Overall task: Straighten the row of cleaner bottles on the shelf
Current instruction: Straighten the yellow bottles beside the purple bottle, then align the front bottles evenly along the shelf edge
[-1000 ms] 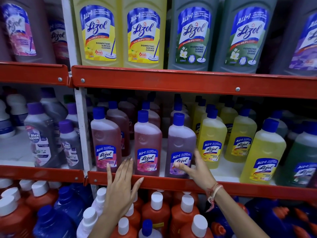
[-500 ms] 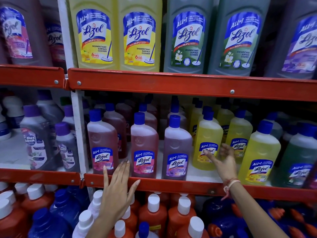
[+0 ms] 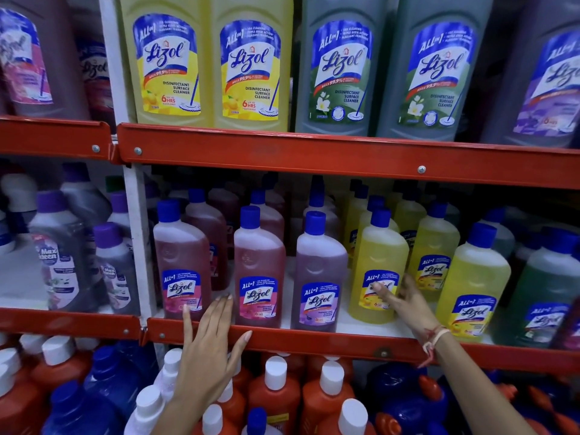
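Blue-capped Lizol bottles line the middle shelf [image 3: 314,342]: two pink ones [image 3: 180,255] [image 3: 259,262], a purple one [image 3: 320,268], then yellow ones and a green one [image 3: 546,287]. The first yellow bottle [image 3: 379,249] stands further back than the purple one and the front yellow bottle [image 3: 477,277] to its right. My right hand [image 3: 408,306] grips that yellow bottle low down, thumb across its label and fingers round its right side. My left hand [image 3: 213,343] lies flat and spread against the red shelf edge, fingertips between the two pink bottles, holding nothing.
Large yellow [image 3: 169,64] and grey-green [image 3: 342,67] Lizol jugs fill the shelf above. Orange bottles with white caps [image 3: 276,394] and blue bottles [image 3: 106,381] crowd the shelf below my arms. A white upright [image 3: 138,246] separates the left bay of Max Kleen bottles [image 3: 59,259].
My right hand left the purple bottle, moved right and closed on the first yellow bottle. My left hand stayed on the shelf edge.
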Motion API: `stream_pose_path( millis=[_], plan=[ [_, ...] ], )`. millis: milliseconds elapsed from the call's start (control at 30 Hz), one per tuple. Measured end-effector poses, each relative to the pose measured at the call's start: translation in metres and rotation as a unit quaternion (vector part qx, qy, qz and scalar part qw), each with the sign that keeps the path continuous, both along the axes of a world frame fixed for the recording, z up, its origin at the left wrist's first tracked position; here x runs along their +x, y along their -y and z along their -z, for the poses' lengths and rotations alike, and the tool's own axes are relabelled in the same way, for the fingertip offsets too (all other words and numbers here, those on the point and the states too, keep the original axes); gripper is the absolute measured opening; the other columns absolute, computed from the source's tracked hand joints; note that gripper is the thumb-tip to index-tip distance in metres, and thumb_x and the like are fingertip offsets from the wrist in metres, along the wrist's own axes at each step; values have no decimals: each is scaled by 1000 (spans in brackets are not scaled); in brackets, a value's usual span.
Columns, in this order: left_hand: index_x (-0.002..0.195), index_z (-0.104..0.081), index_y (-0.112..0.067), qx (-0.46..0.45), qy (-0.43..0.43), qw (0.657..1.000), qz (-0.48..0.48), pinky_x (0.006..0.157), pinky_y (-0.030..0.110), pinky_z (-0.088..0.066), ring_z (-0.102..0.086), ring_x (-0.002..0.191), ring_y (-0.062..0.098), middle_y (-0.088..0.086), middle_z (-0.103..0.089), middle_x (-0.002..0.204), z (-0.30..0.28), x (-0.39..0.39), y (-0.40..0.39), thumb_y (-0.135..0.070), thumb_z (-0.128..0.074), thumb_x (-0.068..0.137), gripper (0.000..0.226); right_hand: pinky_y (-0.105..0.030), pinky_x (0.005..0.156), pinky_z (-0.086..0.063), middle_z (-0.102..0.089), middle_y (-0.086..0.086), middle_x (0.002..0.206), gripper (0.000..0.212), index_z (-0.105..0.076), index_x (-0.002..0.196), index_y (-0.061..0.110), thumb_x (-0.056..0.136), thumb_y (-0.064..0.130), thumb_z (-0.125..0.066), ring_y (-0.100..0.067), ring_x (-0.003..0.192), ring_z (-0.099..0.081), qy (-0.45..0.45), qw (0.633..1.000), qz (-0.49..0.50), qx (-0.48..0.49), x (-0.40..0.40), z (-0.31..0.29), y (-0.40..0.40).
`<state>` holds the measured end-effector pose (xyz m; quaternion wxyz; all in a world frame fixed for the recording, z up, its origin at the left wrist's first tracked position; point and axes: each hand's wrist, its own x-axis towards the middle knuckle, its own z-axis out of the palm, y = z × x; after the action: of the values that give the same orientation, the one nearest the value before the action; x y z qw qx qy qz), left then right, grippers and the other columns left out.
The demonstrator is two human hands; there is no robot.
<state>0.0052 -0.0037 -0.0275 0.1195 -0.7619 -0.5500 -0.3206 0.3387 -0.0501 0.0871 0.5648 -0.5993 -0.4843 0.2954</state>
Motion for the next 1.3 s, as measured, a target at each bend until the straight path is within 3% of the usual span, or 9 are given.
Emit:
stream_pose_path(
  millis=[133,300,467,633,833,1033,1100,1200,1300],
  plan=[
    [143,-41,-8,0,-1,1000,1,123,43,9,-41,133,19,9,-57,140,1,0,0,-60,-23,96,72,-5,76,-46,-53,-8,126,75,-29,142,-1,82,24,-67,-21,114,-51,41,999,-19,-16,14,13,0],
    [143,-42,-8,-3,-3,1000,-4,123,43,9,-45,133,20,9,-57,140,1,0,0,-61,-21,96,73,-38,98,-46,-56,-23,131,80,-37,136,0,70,33,-70,-33,119,-56,70,997,-42,-8,17,16,16],
    [143,-42,-9,-9,-3,1000,-2,123,42,9,-44,133,20,9,-57,140,0,1,2,-62,-21,96,74,-13,68,-53,-63,5,105,62,-40,127,16,76,31,-70,-10,101,-62,97,994,-40,-9,14,21,20],
    [143,-42,-10,-16,-1,1000,10,123,41,11,-43,134,20,8,-57,139,-1,-4,3,-62,-21,96,73,-44,97,-51,-62,-7,125,87,-40,126,19,58,67,-67,-19,113,-60,107,994,-20,-24,11,23,28],
    [146,-38,-18,-41,103,993,37,120,30,17,-38,137,10,0,-54,143,-10,-2,17,-67,-16,93,76,-37,96,-45,-49,7,117,55,-46,122,22,80,54,-62,-16,114,-48,116,941,245,200,-33,17,49],
    [149,-26,-35,-116,407,895,142,108,25,-34,-39,133,3,-13,-43,146,-56,12,43,-81,-16,78,85,-13,86,-47,-65,16,107,21,-58,106,34,90,44,-49,-1,105,-60,34,964,38,263,-123,-10,62],
    [148,-25,-41,-144,464,853,189,101,19,-36,-44,125,-3,-12,-44,146,-67,14,45,-86,-18,73,87,-12,94,-43,-60,22,123,35,-55,118,41,88,55,-43,7,119,-53,33,981,-52,184,-148,-2,59],
    [130,-30,-65,-190,531,795,222,117,49,-31,-40,137,13,-2,-39,154,-71,17,38,-99,-24,62,76,-21,113,-29,-37,21,151,78,-32,140,47,71,84,-33,6,138,-32,-14,988,-151,40,-177,13,49],
    [115,-28,-78,-235,520,789,228,120,56,-22,-32,144,16,-5,-34,158,-69,13,35,-101,-23,59,61,-27,121,-16,-25,7,159,81,-23,151,24,85,71,-29,-7,146,-22,-64,981,-181,8,-184,11,47]
  ],
)
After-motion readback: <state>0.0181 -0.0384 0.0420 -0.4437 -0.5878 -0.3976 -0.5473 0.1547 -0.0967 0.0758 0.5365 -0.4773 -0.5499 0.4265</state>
